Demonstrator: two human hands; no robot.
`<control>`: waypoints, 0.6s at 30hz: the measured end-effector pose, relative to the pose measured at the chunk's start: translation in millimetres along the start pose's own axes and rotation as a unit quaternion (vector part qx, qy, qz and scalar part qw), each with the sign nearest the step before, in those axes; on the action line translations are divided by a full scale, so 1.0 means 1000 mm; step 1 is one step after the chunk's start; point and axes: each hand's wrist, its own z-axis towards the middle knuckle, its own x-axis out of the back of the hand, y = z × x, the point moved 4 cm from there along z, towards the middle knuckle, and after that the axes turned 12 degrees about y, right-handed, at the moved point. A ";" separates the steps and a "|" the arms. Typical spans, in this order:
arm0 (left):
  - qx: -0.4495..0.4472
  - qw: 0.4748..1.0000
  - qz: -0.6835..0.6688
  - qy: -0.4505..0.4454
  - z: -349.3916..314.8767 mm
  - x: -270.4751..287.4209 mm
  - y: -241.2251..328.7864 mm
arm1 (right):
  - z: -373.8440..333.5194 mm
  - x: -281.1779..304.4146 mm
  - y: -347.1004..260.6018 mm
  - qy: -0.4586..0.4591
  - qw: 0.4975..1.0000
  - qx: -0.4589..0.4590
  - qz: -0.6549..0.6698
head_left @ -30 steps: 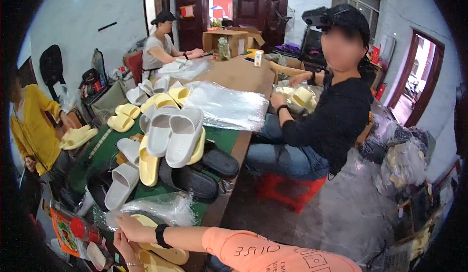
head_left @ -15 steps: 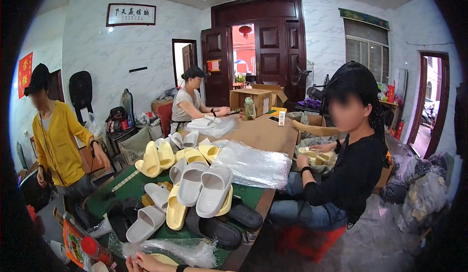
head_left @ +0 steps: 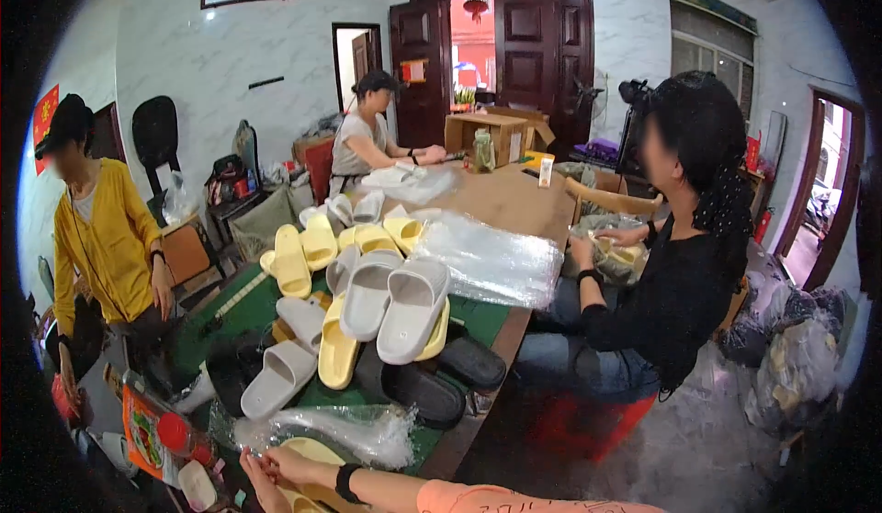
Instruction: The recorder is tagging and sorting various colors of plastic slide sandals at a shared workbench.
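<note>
At the lower edge, my left hand (head_left: 261, 485) and my right hand (head_left: 301, 468) meet at the fingertips. Both look closed in a pinch; whatever lies between them is too small to make out. A dark band circles my right wrist, below an orange sleeve. Under the right hand shows a pale yellow slipper (head_left: 320, 450), partly covered by the hand. Just beyond my fingers lies a crumpled clear plastic bag (head_left: 354, 432) on the green tabletop (head_left: 207, 337). Behind it is a heap of slippers: a grey slipper (head_left: 413, 311) on top, a yellow slipper (head_left: 338, 352) and a black slipper (head_left: 427, 394) lower down.
A red-lidded jar (head_left: 175, 432) and an orange-green packet (head_left: 147, 430) stand left of my hands. Clear plastic sheets (head_left: 487, 260) lie beyond the slippers. One person in black (head_left: 680, 274) sits right, handling a bagged yellow slipper; a person in yellow (head_left: 106, 247) stands left; another sits at the far side.
The view has tilted down and shifted, showing more of my hands, right forearm and sleeve. At left, the person in yellow has lowered an arm. At right, the person in black has turned their head.
</note>
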 end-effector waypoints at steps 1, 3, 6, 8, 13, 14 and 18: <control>0.000 1.000 0.011 0.004 0.003 -0.001 -0.002 | -0.001 0.006 -0.009 0.061 0.970 0.091 -0.218; -0.037 0.995 0.097 -0.005 0.006 -0.009 -0.006 | 0.002 0.025 -0.012 0.123 0.960 0.103 -0.228; -0.158 0.971 0.176 -0.016 0.013 -0.005 -0.015 | 0.000 0.033 -0.006 0.212 0.952 0.106 -0.192; -0.172 0.957 0.231 -0.032 0.009 -0.006 -0.013 | 0.001 0.036 -0.003 0.219 0.952 0.118 -0.177; -0.202 0.936 0.285 -0.035 0.003 -0.010 -0.010 | 0.000 0.033 0.003 0.222 0.955 0.113 -0.164; -0.169 0.954 0.245 -0.045 0.000 -0.014 -0.007 | 0.000 0.035 0.003 0.223 0.953 0.114 -0.172; -0.112 0.982 0.150 -0.015 -0.006 -0.013 0.001 | -0.004 0.028 -0.002 0.218 0.951 0.116 -0.187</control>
